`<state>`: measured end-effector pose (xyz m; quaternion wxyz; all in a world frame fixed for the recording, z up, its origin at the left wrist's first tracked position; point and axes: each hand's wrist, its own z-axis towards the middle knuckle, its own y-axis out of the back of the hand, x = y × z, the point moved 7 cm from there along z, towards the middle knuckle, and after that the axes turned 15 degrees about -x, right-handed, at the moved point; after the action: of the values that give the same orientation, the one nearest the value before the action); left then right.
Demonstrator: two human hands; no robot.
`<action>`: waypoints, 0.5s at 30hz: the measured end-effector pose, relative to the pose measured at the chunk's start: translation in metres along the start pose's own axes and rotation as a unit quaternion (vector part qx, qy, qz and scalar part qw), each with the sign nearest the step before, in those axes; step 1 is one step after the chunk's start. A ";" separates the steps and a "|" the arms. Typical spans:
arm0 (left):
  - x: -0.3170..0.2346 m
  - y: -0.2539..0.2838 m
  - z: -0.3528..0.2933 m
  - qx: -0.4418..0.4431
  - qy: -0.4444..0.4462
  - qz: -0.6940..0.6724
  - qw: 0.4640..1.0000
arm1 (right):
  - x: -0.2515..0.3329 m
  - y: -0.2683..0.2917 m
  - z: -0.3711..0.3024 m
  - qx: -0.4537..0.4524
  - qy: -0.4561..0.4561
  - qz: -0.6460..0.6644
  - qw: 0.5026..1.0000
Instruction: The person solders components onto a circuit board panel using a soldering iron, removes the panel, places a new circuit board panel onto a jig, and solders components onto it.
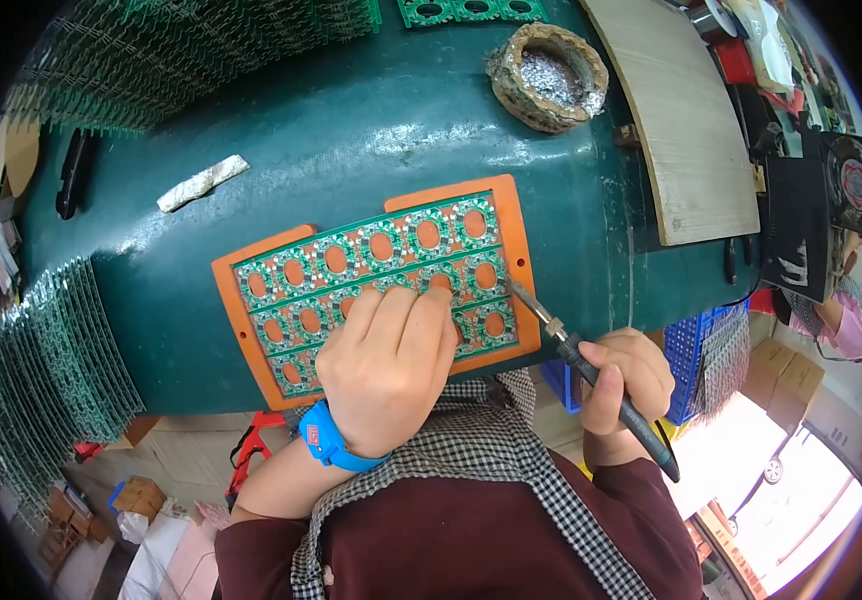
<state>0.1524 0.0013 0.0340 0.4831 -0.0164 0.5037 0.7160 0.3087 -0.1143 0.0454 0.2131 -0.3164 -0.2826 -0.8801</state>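
A panel of green circuit boards [383,258] with rows of round holes lies in an orange tray [519,222] on the table in front of me. Over the panel's lower middle rests my left hand [389,345], its fingers curled and pressed together, with the fingertips partly hidden against the boards. A blue wrist strap [329,442] circles my left wrist. Gripped in my right hand [631,380] is a soldering iron [579,358] with a dark handle. Its metal tip points up and left, at the right edge of the panel; whether it touches cannot be made out.
Stacked green boards stand far left [201,60] and at the left edge [46,370]. A rough bowl [509,85] holds silvery bits. Also around are a white folded strip [203,183], a black tool [75,175], a wooden board [686,120] and a fan [856,185]. Another person's sleeve [851,325] shows right.
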 end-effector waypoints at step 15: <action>0.004 -0.011 -0.004 0.000 -0.020 0.001 1.000 | 0.003 0.007 -0.001 -0.014 0.007 -0.011 1.000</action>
<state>0.1561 0.0015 0.0221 0.4922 -0.0017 0.4945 0.7164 0.3101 -0.1205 0.0492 0.2009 -0.3096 -0.2724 -0.8886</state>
